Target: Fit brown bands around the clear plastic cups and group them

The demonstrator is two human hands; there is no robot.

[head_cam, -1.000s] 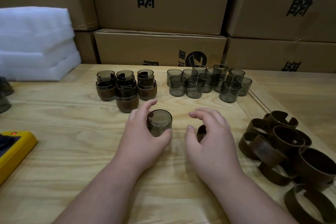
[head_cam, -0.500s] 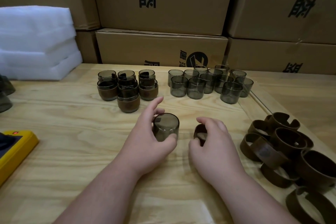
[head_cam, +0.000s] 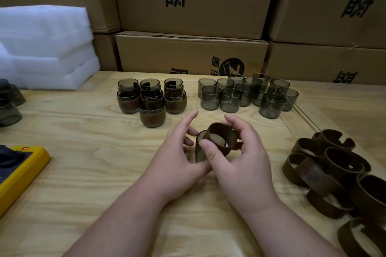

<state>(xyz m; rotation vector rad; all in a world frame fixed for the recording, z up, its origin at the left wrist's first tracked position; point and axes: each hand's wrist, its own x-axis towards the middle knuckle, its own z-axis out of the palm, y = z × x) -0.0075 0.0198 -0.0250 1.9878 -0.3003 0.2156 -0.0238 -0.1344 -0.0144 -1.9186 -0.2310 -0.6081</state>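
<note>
Two bare hands meet over a pale wooden table (head_cam: 83, 152) with wavy grain. The left hand (head_cam: 179, 160) grips a small smoky, see-through plastic cup (head_cam: 201, 152), a smooth cylinder, index finger lifted free. The right hand (head_cam: 242, 158) pinches a brown band (head_cam: 223, 139), a matte, leathery open ring, held tilted against the cup's rim; whether it is already around the cup is unclear. Behind the hands to the left stands a tight cluster of banded cups (head_cam: 152, 100), each wrapped low in brown. To its right stand bare cups (head_cam: 248, 95), glossy and grey-tinted, packed close. At the right edge lies a loose heap of bands (head_cam: 334, 171), curled strips with gaps. A yellow, boxy device (head_cam: 18, 171) sits at the left edge. White foam sheets (head_cam: 43, 48), soft and stacked, rest at the back left, before brown cardboard boxes (head_cam: 192, 52) printed in black.
</note>
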